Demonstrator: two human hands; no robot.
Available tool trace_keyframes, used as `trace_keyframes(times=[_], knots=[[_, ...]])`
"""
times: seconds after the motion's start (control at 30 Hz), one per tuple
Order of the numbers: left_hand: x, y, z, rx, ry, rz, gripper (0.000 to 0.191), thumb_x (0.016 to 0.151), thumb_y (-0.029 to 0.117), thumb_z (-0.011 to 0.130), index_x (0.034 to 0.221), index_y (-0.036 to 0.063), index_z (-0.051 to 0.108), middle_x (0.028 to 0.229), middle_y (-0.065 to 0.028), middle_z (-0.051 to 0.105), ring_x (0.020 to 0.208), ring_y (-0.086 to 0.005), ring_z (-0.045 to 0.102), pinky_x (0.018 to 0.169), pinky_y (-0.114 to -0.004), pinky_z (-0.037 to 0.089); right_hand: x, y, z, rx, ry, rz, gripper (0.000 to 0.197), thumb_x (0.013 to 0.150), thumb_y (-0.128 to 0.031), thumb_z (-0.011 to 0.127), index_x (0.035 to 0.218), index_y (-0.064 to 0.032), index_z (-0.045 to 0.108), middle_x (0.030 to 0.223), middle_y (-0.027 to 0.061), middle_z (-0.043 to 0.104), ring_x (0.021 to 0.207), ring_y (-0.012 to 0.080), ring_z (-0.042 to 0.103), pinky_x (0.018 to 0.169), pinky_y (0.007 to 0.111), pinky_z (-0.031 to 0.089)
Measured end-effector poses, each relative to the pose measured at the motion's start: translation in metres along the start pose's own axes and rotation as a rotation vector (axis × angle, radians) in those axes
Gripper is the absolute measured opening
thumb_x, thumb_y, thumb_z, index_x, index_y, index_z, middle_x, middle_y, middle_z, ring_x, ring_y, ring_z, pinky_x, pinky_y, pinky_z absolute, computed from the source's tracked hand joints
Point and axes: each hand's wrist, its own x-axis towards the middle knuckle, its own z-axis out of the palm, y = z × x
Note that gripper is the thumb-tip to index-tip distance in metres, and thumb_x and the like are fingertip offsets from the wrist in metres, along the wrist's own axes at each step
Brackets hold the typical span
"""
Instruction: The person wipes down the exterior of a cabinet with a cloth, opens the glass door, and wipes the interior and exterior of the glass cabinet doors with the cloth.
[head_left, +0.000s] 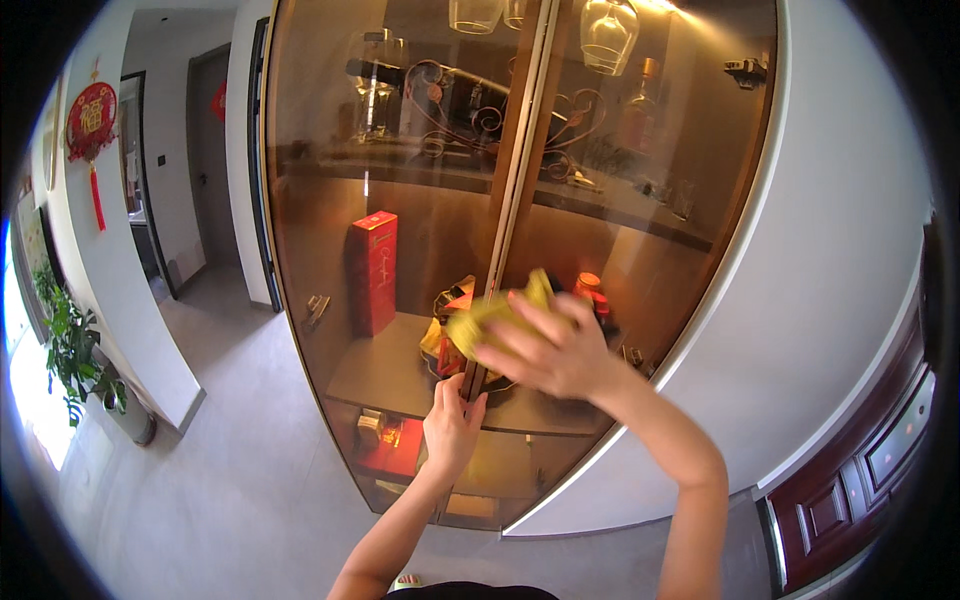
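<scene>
A tall cabinet with tinted glass doors stands before me, its two door edges meeting in a vertical line at the middle. My right hand holds a yellow cloth at the glass near that line; hand and cloth are blurred. Lower down, my left hand grips the door edge between thumb and fingers. Behind the glass are a tall red box, a gold and red wrapped item partly hidden by the cloth, and a red-topped container.
Stemmed glasses, a bottle and a scrolled metal rack show on the upper shelves. A white wall and a dark red panelled door are at the right. At the left stand a pillar and a potted plant.
</scene>
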Motion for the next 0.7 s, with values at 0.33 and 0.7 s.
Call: trace_keyframes(times=[0.33, 0.7], knots=[[0.010, -0.014, 0.019, 0.125, 0.051, 0.123, 0.032, 0.087, 0.024, 0.073, 0.103, 0.0048, 0.053, 0.090, -0.0109, 0.056, 0.064, -0.0319, 0.063, 0.051, -0.040, 0.051, 0.113, 0.029, 0.093, 0.220, -0.130, -0.085, 0.035, 0.088, -0.018, 0.059, 0.122, -0.0252, 0.066, 0.126, -0.0064, 0.060, 0.125, 0.0151, 0.048, 0.102, 0.041, 0.036], [0.010, -0.014, 0.016, 0.135, 0.042, 0.129, 0.033, 0.088, 0.023, 0.072, 0.105, 0.0031, 0.052, 0.091, -0.0126, 0.057, 0.067, -0.0350, 0.063, 0.053, -0.042, 0.050, 0.064, 0.027, 0.062, 0.379, -0.440, -0.390, 0.008, 0.076, -0.019, 0.064, 0.075, -0.0186, 0.072, 0.105, -0.0079, 0.067, 0.116, 0.0159, 0.054, 0.102, 0.037, 0.040]])
